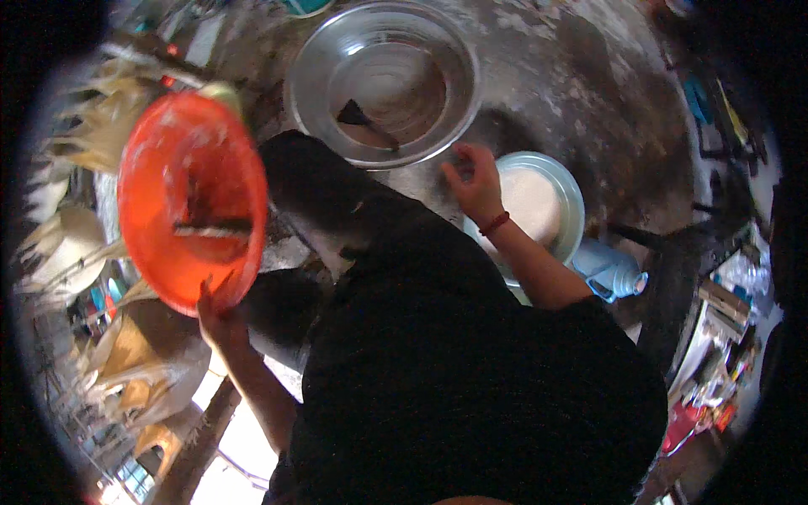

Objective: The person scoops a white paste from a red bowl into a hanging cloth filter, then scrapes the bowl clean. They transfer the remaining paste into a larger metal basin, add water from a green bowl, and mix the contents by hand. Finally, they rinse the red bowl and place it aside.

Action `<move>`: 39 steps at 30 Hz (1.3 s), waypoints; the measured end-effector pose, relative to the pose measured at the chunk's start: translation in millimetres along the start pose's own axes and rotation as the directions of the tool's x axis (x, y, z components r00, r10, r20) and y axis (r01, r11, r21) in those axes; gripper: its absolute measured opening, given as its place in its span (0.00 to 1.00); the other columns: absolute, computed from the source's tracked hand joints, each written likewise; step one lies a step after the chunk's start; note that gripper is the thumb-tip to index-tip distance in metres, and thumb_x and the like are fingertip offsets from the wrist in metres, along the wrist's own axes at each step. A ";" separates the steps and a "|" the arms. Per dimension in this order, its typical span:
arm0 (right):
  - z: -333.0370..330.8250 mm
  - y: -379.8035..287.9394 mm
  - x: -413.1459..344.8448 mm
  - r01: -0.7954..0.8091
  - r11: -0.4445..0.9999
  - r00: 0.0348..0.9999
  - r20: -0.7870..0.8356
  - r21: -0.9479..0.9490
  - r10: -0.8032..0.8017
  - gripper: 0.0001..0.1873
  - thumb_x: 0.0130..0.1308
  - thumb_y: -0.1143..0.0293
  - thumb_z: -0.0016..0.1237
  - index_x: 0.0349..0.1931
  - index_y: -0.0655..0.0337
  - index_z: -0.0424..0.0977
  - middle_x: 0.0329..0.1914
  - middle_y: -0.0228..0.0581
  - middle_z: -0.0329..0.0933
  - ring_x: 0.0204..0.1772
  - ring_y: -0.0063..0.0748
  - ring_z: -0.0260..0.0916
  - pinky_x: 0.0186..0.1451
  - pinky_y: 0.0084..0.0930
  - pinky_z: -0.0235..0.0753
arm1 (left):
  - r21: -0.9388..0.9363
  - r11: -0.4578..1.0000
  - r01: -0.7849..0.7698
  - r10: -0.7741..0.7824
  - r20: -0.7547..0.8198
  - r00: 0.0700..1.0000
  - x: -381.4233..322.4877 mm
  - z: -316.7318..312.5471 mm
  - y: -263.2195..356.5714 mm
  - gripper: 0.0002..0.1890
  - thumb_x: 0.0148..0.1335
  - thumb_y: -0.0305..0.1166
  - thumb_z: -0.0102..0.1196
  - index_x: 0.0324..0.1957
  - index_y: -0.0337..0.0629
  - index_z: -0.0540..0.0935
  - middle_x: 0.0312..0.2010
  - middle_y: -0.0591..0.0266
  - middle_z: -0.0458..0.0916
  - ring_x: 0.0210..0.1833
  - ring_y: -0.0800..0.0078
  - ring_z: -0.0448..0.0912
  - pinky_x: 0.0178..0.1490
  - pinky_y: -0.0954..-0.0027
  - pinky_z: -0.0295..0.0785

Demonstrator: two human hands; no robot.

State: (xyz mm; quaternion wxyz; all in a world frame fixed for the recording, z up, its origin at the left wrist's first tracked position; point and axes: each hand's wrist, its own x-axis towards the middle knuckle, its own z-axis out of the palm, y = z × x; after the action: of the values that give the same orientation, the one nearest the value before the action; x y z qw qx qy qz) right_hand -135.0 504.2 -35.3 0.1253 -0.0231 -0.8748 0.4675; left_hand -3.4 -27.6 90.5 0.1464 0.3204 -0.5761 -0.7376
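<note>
My left hand (224,325) grips the lower rim of an orange-red plastic basin (142,202), which is raised and tilted at the left. Whitish smears mark the basin's inner wall, and a dark object with a pale edge (211,228) lies inside; blur hides what it is. My right hand (475,183) is empty, its fingers apart and curled. It hovers between a wide metal basin (309,82) and a pale green basin (576,211) holding a whitish substance (527,202). Inside the metal basin lies a dark flat-headed tool (355,113), perhaps a brush or scraper.
A blue plastic jug (606,268) lies beside the green basin, near dark wooden legs (669,271). Yellowish, ragged-edged pieces (113,126) crowd the left side. Mixed household items (713,379) are piled at the right. A teal container (306,5) shows at the top edge.
</note>
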 end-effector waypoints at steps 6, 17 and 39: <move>23.6 -208.6 82.5 0.628 0.753 0.740 0.147 0.195 -0.656 0.39 0.56 0.57 0.71 0.64 0.64 0.70 0.65 0.53 0.73 0.67 0.55 0.71 0.67 0.43 0.74 | -0.126 0.991 -0.047 0.047 0.003 0.999 19.9 124.0 -4.2 0.21 0.69 0.28 0.55 0.63 0.34 0.78 0.53 0.59 0.82 0.52 0.65 0.83 0.56 0.63 0.81; -50.4 -145.7 128.2 -0.138 0.798 0.987 0.147 0.587 0.062 0.16 0.68 0.60 0.64 0.43 0.66 0.84 0.20 0.30 0.77 0.21 0.20 0.71 0.24 0.23 0.69 | -0.107 0.985 0.137 -0.111 0.219 0.969 55.8 289.5 -61.4 0.21 0.68 0.37 0.60 0.59 0.40 0.77 0.50 0.61 0.82 0.49 0.65 0.81 0.46 0.60 0.80; 18.7 262.7 -213.9 -0.868 0.496 0.443 -0.423 0.017 0.790 0.21 0.67 0.54 0.61 0.54 0.55 0.82 0.42 0.47 0.87 0.46 0.44 0.86 0.52 0.36 0.82 | 0.169 0.939 0.301 -0.342 0.561 0.754 85.8 419.4 -157.7 0.21 0.62 0.31 0.64 0.56 0.37 0.78 0.49 0.62 0.83 0.47 0.69 0.82 0.45 0.71 0.80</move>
State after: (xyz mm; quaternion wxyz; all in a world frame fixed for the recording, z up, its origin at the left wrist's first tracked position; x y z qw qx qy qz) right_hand 47.3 602.9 -303.9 0.0411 -0.5521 -0.7497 0.3625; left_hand -312.7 285.5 -29.4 -0.1769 0.1780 -0.5539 -0.7939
